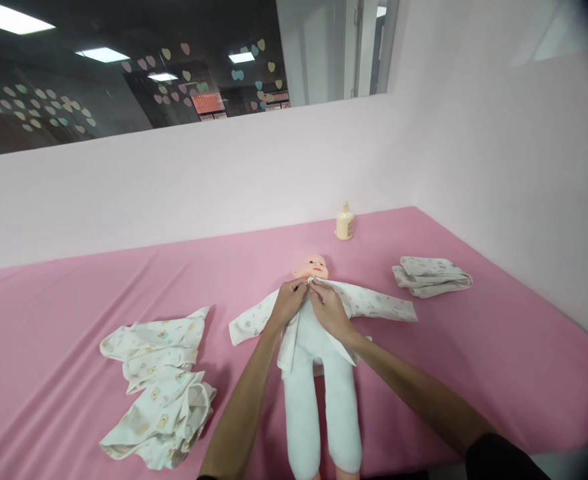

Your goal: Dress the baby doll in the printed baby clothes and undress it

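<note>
A baby doll (313, 265) lies on its back on the pink cloth-covered table (64, 313), legs toward me in white tights. It wears a white printed shirt (374, 303) with sleeves spread to both sides. My left hand (288, 301) and my right hand (328, 308) meet at the doll's collar just below its chin. Both pinch the shirt's neckline edges together, fingers closed on the fabric.
A crumpled pile of printed baby clothes (159, 387) lies at the left. A folded printed garment (431, 275) rests at the right. A small cream bottle (345, 223) stands by the back wall. Pink walls border the table at the back and right.
</note>
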`<action>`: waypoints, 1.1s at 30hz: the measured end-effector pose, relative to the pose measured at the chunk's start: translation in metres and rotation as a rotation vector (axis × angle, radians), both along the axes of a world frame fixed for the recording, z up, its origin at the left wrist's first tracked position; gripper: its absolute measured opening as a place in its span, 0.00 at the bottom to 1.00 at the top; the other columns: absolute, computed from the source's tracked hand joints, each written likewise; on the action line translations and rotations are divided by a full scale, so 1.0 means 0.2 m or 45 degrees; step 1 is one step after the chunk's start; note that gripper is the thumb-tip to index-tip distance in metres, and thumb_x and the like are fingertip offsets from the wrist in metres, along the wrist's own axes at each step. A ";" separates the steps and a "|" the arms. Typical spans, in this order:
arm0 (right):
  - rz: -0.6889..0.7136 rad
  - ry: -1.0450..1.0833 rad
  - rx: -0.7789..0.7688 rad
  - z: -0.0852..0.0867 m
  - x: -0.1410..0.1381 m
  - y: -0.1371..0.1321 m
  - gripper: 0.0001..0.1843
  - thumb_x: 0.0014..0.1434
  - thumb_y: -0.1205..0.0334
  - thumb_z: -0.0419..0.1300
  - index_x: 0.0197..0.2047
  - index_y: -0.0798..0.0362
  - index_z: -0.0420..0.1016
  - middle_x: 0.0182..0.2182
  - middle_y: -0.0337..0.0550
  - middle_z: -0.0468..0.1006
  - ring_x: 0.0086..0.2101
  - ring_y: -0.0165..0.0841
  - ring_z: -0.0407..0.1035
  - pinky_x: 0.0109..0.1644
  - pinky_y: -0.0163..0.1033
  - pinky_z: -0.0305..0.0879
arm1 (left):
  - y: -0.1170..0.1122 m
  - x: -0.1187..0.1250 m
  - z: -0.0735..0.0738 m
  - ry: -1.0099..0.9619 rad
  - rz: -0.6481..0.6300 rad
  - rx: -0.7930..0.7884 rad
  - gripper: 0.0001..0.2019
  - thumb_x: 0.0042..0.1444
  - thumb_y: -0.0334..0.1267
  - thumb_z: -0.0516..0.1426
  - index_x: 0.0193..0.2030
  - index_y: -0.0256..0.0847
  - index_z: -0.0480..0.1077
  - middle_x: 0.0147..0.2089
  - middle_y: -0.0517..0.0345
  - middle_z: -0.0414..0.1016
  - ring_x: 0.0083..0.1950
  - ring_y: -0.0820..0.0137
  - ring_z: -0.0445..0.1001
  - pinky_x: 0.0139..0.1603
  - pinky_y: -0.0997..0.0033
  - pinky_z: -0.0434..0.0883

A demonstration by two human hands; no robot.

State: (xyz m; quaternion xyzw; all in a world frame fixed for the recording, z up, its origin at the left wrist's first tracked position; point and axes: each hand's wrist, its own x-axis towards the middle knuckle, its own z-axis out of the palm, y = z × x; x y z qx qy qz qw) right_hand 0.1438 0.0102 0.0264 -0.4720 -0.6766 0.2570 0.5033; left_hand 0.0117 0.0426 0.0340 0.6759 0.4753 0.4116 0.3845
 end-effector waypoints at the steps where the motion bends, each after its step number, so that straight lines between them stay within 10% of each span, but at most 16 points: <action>1: 0.003 -0.007 0.003 0.00 0.00 0.00 0.17 0.65 0.64 0.46 0.39 0.54 0.77 0.41 0.49 0.78 0.49 0.38 0.70 0.61 0.43 0.61 | 0.01 -0.01 -0.01 -0.055 0.001 -0.035 0.15 0.60 0.43 0.52 0.39 0.36 0.77 0.38 0.55 0.78 0.41 0.68 0.73 0.45 0.71 0.69; 16: -0.276 -0.495 0.135 -0.03 0.03 -0.02 0.14 0.66 0.63 0.50 0.51 0.54 0.72 0.45 0.51 0.77 0.48 0.43 0.67 0.53 0.46 0.60 | 0.04 -0.01 -0.03 0.069 0.122 0.043 0.16 0.62 0.46 0.52 0.29 0.37 0.65 0.28 0.62 0.66 0.31 0.74 0.62 0.35 0.74 0.60; 33: -0.062 -0.559 0.037 -0.01 0.05 -0.01 0.12 0.63 0.64 0.54 0.49 0.53 0.71 0.55 0.50 0.71 0.55 0.44 0.62 0.59 0.49 0.58 | 0.00 -0.01 0.04 0.150 0.084 0.040 0.15 0.62 0.46 0.51 0.36 0.37 0.72 0.35 0.57 0.74 0.37 0.71 0.69 0.40 0.73 0.64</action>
